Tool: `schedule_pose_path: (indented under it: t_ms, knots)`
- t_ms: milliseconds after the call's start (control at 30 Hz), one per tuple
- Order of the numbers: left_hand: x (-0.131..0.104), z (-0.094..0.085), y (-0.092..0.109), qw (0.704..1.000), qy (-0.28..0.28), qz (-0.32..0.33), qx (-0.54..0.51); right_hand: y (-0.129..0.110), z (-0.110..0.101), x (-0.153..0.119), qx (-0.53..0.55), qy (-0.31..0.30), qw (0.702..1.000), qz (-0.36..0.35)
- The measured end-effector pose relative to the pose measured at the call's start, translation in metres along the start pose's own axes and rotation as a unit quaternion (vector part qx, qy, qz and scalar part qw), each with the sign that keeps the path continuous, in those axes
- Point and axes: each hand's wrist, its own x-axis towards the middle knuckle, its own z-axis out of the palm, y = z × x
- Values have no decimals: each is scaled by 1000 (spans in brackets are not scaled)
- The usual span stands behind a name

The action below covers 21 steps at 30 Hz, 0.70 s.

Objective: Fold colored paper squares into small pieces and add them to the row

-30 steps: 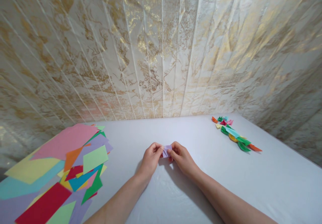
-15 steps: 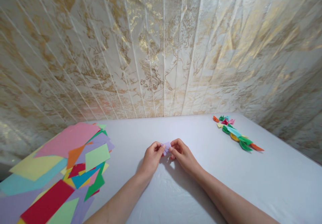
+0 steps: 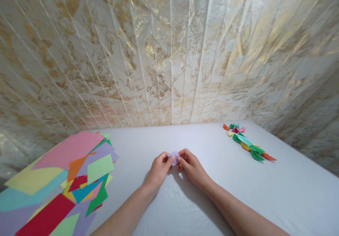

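Note:
A small folded piece of lilac paper is held up between my two hands, just above the middle of the white table. My left hand pinches its left side between thumb and fingers. On the right side, my right hand grips it the same way, with the thumb on the near face. The fingertips behind the paper are partly hidden. Its exact folds are too small to make out.
Loose coloured paper sheets lie in an overlapping spread on the table's left. Several small folded paper pieces form a row at the back right. A gold-patterned curtain hangs behind the white table.
My right hand has closed in on the lilac paper, and the paper has turned slightly. The whole view has shifted a little.

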Motion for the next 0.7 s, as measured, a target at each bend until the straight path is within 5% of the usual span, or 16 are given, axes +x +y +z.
schedule_pose_path:
  t_ms: [200, 700]
  knots:
    - [0, -1, 2, 1000, -4, -24, -6, 2, -6, 0, -40, 32, 997, -54]
    - [0, 0, 4, 1000, -11, -22, 1, -7, -5, -2, -48, -9, 999, -15]
